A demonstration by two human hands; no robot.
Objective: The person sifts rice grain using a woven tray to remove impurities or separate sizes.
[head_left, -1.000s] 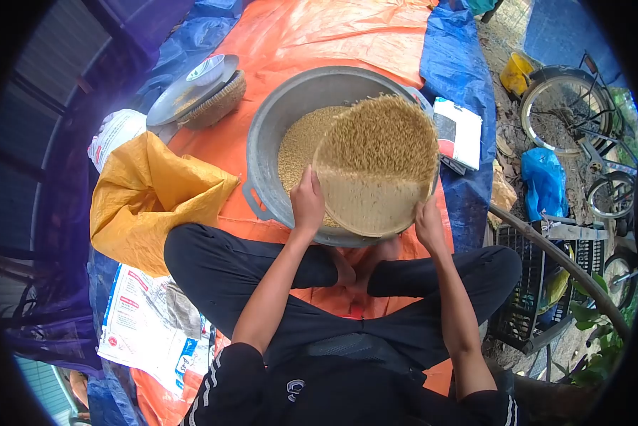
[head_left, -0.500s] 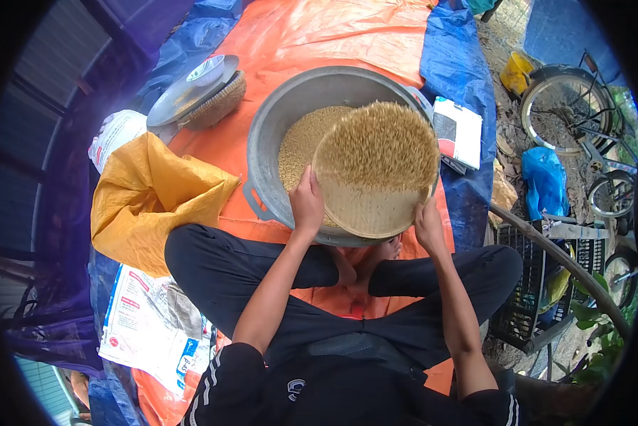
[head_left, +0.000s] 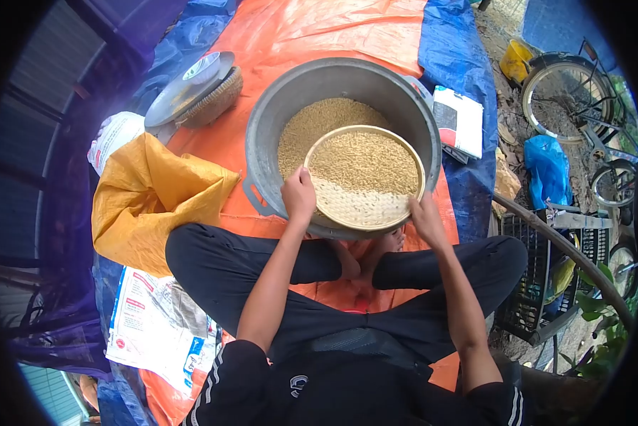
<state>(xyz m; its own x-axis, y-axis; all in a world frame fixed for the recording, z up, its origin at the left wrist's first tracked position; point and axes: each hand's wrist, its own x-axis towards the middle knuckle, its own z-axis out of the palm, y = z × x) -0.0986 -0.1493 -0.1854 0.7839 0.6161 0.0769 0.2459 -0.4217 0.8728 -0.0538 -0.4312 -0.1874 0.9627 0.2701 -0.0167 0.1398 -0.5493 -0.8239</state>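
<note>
A round woven winnowing tray [head_left: 354, 210] is held over the near right part of a big grey tub [head_left: 268, 117]. Its rim is gripped on the left side by my left hand [head_left: 299, 193] and on the right by my right hand [head_left: 427, 216]. Both hands have their fingers closed on the rim. Unhusked grain [head_left: 369, 160] covers the far part of the tray, while the near part shows pale weave with a few loose grains. More grain [head_left: 333, 111] lies in the tub beneath, partly hidden by the tray.
My crossed legs [head_left: 255, 266] are close against the tub on an orange tarp [head_left: 319, 32]. To the left are a yellow sack [head_left: 155, 199], a basket [head_left: 216, 99] with a metal lid and bowl on top, and printed sacks [head_left: 145, 312]. Folded bags [head_left: 461, 121] lie right.
The grain, blurred in a toss above the tray half a second ago, now lies on it. The tray has shifted slightly left, and more of its far rim shows.
</note>
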